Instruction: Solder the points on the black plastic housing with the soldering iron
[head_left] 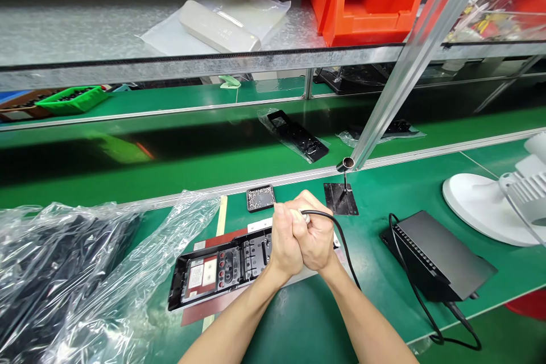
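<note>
My left hand (286,242) and my right hand (316,233) are pressed together over the right end of a black plastic housing (232,267). Both are closed round something mostly hidden; a black cable (346,244) with a pale end comes out beside my right fingers and runs down to the right. The housing lies tilted on a reddish-brown mat (191,316), its inner side with ribs and holes facing up. Just behind my hands is a small black tray of tiny screws (260,198).
Plastic-wrapped black parts (63,273) cover the left. A metal holder (341,199), a black box (439,256) with cables and a white fan base (482,210) stand right. A metal shelf edge (213,65) and slanted post (384,108) cross ahead; a wrapped black part (298,135) lies beyond.
</note>
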The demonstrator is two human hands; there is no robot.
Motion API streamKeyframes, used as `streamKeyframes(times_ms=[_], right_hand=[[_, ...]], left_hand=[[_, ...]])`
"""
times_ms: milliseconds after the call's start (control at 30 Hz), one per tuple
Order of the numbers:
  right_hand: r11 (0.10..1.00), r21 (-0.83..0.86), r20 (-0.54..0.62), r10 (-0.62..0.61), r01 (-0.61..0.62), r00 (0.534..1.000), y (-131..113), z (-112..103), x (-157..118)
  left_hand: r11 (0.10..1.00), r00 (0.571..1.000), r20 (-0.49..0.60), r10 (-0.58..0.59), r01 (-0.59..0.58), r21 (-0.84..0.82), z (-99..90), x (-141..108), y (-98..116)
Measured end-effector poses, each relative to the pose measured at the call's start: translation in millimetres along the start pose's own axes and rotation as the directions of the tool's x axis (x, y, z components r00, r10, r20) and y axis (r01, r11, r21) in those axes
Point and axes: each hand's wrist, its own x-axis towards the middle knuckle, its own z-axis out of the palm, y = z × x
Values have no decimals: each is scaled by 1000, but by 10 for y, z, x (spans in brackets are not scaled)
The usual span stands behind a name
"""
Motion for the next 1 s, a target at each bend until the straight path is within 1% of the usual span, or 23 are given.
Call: streamKeyframes(times_ms=[100, 300, 433, 567, 800, 900, 1000], right_hand=[[1000, 9, -10, 3, -3, 1000, 3, 0, -2], [1000, 16, -5, 8, -8, 1000, 14, -3, -9], [1000, 17, -4, 17, -17, 1000, 10, -16, -14], [999, 28, 0, 24, -24, 1000, 10, -26, -14], [999, 27, 0, 30, -30, 1000, 15, -23, -13], [999, 36, 6, 31, -32, 999, 13, -24, -15], [999, 37, 11, 31, -31, 999, 11, -28, -17]], left_hand=[[999, 1000, 16, 13, -12, -31, 4, -1, -4], [999, 997, 75, 34, -33, -24, 8, -1, 46], [1000, 997, 72, 7, -7, 1, 7, -3, 49], [999, 997, 71, 41, -43, 16, 4, -13, 19], [997, 994, 91, 58, -53, -55, 31, 2, 76], [996, 994, 75, 73, -69, -55, 37, 0, 72], [996, 997, 50, 59, -56, -66, 36, -12, 40]])
